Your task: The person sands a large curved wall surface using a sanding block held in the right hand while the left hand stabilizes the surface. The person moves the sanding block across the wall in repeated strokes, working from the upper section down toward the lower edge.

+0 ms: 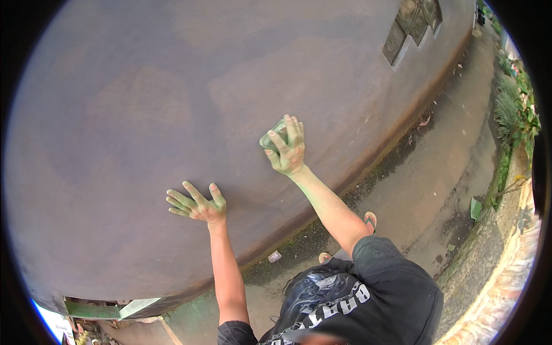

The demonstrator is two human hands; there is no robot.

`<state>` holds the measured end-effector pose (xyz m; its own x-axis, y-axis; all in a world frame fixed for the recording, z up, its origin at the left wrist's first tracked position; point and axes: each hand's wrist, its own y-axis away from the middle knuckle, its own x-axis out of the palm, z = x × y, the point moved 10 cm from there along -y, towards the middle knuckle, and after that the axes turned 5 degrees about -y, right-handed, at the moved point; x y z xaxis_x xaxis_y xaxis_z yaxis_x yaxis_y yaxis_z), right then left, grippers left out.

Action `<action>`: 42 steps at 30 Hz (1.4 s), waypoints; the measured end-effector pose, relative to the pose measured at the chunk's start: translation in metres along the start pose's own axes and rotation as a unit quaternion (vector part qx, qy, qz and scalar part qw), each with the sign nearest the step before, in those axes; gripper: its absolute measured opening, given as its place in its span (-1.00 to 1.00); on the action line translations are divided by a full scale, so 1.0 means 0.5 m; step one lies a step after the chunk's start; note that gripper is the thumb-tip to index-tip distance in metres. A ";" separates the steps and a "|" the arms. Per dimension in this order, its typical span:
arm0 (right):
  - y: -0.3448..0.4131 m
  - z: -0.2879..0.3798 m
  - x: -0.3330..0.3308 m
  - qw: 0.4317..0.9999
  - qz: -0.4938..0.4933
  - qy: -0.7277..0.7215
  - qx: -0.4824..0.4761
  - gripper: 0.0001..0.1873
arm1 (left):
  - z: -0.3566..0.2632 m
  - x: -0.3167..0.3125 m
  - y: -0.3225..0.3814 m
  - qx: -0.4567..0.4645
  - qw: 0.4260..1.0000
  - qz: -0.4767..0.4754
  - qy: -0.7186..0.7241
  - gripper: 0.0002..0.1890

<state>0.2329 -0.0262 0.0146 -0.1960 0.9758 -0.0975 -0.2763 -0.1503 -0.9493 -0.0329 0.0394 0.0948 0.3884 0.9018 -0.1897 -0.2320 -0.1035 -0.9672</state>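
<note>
A broad grey-brown plastered wall (172, 129) with uneven darker and lighter patches fills most of the view. My right hand (288, 148), dusted greenish, presses a flat, clear-green block or pad (274, 136) to the wall; its exact kind cannot be told. Lower and to the left, my left hand (200, 205) has its fingers spread on or very near the wall, holding nothing. Green residue coats its fingers too. Both arms reach up from a dark printed T-shirt (336, 297).
Patterned openwork blocks (412, 26) are set in the wall at upper right. A green-framed opening (95, 309) lies at lower left. A concrete path (435, 172) runs along the wall's base, with my sandalled foot (370, 219), litter (274, 256), and plants (509, 112) beyond.
</note>
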 end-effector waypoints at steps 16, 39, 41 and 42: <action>-0.047 -0.020 -0.053 0.997 -0.075 0.007 0.008 -0.43 | 0.007 0.002 0.013 0.006 1.000 -0.014 0.006 -0.26; 0.057 -0.277 -0.145 0.813 -0.266 0.006 0.518 -0.31 | 0.000 -0.006 0.010 -0.011 0.999 -0.035 0.002 -0.36; -0.065 -0.099 -0.083 0.923 -0.214 -0.049 0.315 -0.31 | 0.002 -0.008 0.011 -0.009 0.999 -0.041 0.000 -0.36; -0.108 0.026 -0.044 0.977 -0.116 0.018 0.178 -0.32 | 0.006 -0.004 0.014 -0.014 0.999 -0.029 0.000 -0.36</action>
<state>0.2398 -0.0415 0.0717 -0.0589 0.9941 0.0914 -0.6196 0.0354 -0.7841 -0.0382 0.0381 0.0888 0.4006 0.9064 -0.1339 -0.1850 -0.0631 -0.9807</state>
